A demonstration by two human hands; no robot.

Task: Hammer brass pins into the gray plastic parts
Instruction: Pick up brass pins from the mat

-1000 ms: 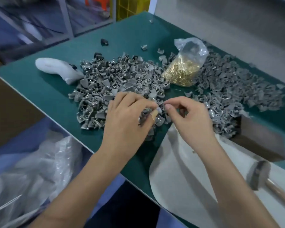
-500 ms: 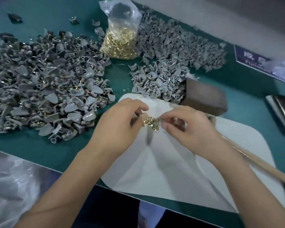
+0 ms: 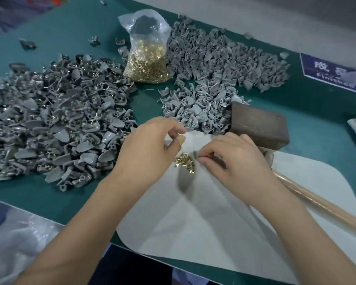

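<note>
While curled fingers of both hands, left hand (image 3: 150, 149) and right hand (image 3: 232, 161), hover over loose brass pins (image 3: 185, 163) holding nothing clearly, the far-right heap of gray plastic parts (image 3: 218, 64) looks unpinned.

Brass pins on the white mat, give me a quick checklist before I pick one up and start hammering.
1. Loose brass pins within reach on the white mat: ok.
2. Right hand beside the pins; whether it pinches one: cannot tell.
3. Left hand holding a gray part: not ok, none visible in it.
4. Unpinned gray parts close by: ok.
5. Hammer handle reachable on the right: ok.
</note>
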